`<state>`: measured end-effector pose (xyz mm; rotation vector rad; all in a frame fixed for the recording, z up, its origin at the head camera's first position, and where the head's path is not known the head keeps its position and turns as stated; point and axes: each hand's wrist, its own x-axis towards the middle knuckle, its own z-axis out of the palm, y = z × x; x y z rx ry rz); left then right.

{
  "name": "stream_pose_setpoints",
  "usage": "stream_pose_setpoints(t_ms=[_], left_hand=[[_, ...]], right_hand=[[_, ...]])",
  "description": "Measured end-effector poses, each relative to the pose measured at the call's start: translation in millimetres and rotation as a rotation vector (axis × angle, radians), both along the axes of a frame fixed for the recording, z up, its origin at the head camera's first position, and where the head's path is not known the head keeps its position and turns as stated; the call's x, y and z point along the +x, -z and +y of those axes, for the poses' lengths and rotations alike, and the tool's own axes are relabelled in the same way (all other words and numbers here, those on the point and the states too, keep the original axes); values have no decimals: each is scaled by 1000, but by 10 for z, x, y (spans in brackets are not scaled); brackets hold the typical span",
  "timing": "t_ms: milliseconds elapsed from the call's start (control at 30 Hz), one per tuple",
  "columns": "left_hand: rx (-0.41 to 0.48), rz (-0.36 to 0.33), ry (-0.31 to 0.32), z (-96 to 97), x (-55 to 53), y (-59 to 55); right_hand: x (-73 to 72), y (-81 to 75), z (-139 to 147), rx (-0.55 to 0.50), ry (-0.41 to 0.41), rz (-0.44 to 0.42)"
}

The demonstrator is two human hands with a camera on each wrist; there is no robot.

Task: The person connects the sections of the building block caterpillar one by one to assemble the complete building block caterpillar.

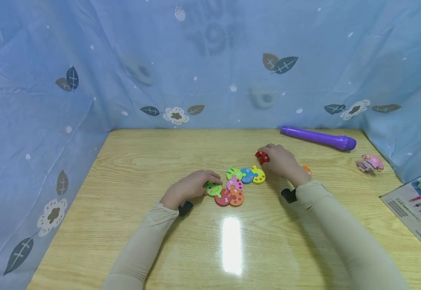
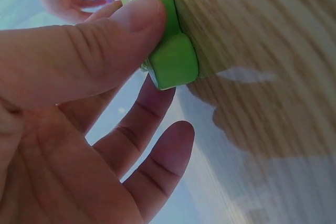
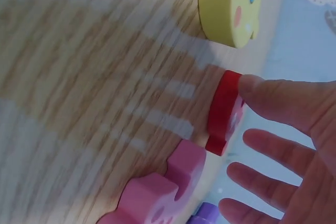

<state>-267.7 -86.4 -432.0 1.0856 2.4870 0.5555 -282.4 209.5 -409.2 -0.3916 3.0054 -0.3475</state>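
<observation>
My left hand (image 1: 196, 184) pinches the green smiling head piece (image 1: 214, 188) of a wooden caterpillar number puzzle between thumb and fingers. Linked to the head are a red piece (image 1: 223, 197) marked 2, an orange one (image 1: 237, 198), a pink one (image 1: 234, 183), a light green one (image 1: 234, 173), a blue one (image 1: 247, 176) and a yellow one (image 1: 259, 175). Beyond the yellow end, my right hand (image 1: 279, 161) holds a loose red piece (image 3: 224, 109) at its edge, thumb on it; the index finger is hidden. Another pink piece (image 3: 157, 195) lies close by.
An orange piece (image 1: 307, 170) shows partly behind the right hand. A purple toy microphone (image 1: 319, 138) lies at the back right, with a small pink toy (image 1: 371, 163) nearer the edge. A printed box (image 1: 417, 209) sits at the right. A blue patterned cloth (image 1: 210, 64) encloses the table.
</observation>
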Motion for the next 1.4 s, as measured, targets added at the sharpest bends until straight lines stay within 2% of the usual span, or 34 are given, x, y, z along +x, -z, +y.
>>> stream_pose_setpoints(t_ms=[433, 633, 733, 833, 1133, 1300, 1400], left_hand=[[1, 8, 15, 20, -1, -25], [8, 5, 6, 15, -24, -38], [8, 3, 7, 18, -25, -40], [7, -3, 1, 15, -19, -42], [1, -16, -11, 10, -24, -39], [3, -31, -26, 1, -15, -24], [-1, -38, -27, -9, -5, -5]], right_hand=[[-108, 38, 26, 49, 25, -79], [-132, 27, 33, 38, 55, -75], [-132, 26, 31, 26, 42, -69], [-142, 34, 23, 5, -8, -54], [-144, -1, -2, -6, -246, 39], [-101, 7, -28, 41, -386, 110], [-86, 32, -39, 83, -441, 138]])
